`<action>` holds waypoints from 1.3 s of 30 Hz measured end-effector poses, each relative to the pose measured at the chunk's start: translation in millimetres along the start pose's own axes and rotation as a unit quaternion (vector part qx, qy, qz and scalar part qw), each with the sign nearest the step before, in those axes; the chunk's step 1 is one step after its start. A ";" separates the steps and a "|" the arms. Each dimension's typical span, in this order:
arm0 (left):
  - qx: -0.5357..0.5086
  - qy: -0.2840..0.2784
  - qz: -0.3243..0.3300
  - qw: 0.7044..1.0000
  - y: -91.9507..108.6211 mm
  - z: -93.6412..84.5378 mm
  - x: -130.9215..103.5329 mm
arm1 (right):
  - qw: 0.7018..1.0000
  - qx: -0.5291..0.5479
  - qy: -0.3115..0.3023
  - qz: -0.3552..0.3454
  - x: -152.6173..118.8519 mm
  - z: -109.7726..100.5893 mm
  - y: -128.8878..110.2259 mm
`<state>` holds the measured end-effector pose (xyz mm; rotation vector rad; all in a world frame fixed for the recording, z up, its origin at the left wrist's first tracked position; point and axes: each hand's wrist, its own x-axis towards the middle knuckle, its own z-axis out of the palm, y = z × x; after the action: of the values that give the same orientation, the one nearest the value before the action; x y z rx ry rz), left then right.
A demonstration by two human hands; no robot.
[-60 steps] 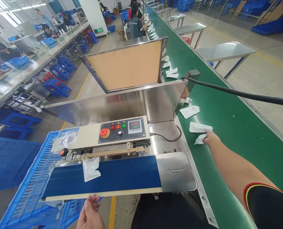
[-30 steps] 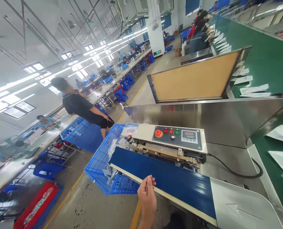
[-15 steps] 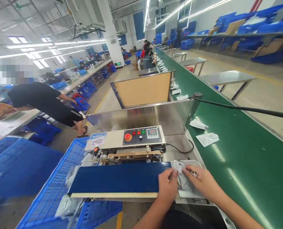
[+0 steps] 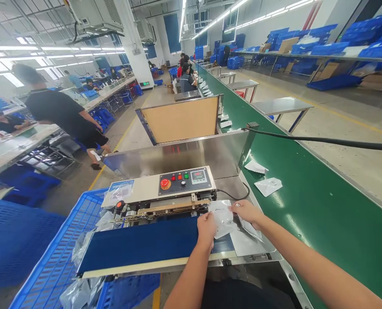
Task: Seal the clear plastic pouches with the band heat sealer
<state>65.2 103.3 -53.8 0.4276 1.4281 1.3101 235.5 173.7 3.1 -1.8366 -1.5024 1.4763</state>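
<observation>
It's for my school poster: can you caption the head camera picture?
Left hand and right hand hold a white bag at a machine with a blue belt, beside a green conveyor.

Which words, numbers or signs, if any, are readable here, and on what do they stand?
No text is readable.
Display on machine: digits too small.
Label on machine: too blurred.
White bag between left hand and right hand: print too small.
Nearest bag on green belt: mark too small.
Green sign on pillar: too small.
</observation>
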 end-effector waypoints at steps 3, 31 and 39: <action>0.004 0.033 0.004 0.999 4.1 -17.5 0.3 | 1.000 0.000 -0.016 -0.011 0.5 19.6 -17.2; 0.178 -0.080 0.151 0.969 16.7 -19.0 -66.6 | 0.987 0.108 0.035 -0.110 -76.2 30.5 31.5; 0.082 0.005 0.022 0.996 -2.0 -2.0 -14.2 | 0.977 0.189 0.095 0.000 -28.0 27.6 35.0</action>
<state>69.0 90.1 -49.4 0.5640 1.5490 1.2359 232.4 127.1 -21.3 -1.6893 -1.0469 1.4246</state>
